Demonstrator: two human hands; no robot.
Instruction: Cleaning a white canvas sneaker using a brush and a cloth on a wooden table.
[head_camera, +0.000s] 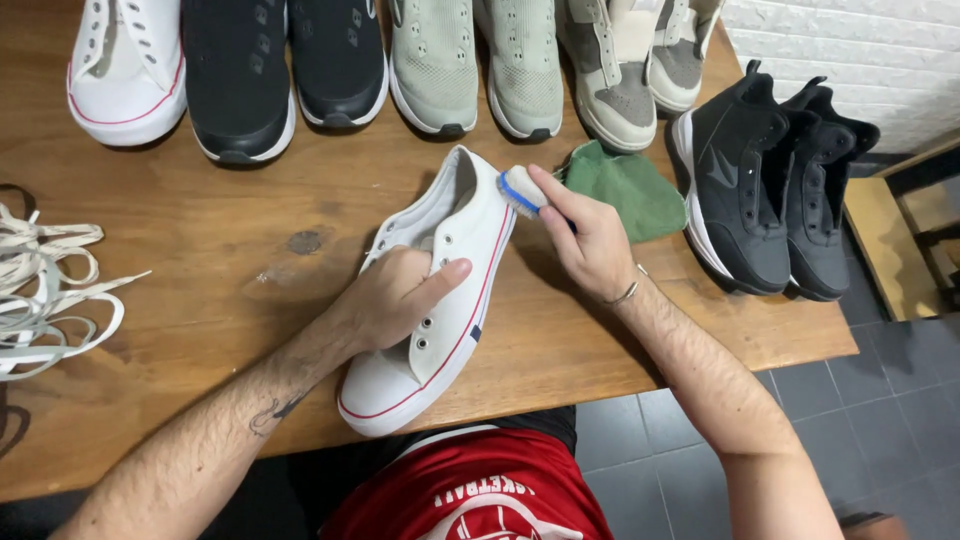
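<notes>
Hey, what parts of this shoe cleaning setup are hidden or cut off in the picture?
Head view only:
- Brush: handle hidden inside the right hand.
- White shoe: its middle is covered by the left hand.
- Row of shoes: heels cut off by the top edge.
- Laces: run off the left edge.
- Green cloth: partly behind the right hand.

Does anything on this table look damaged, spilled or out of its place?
Mostly orderly. A dark round blemish marks the wooden table left of the white sneaker. The laces lie in a loose tangle at the left edge. Nothing is spilled.
</notes>
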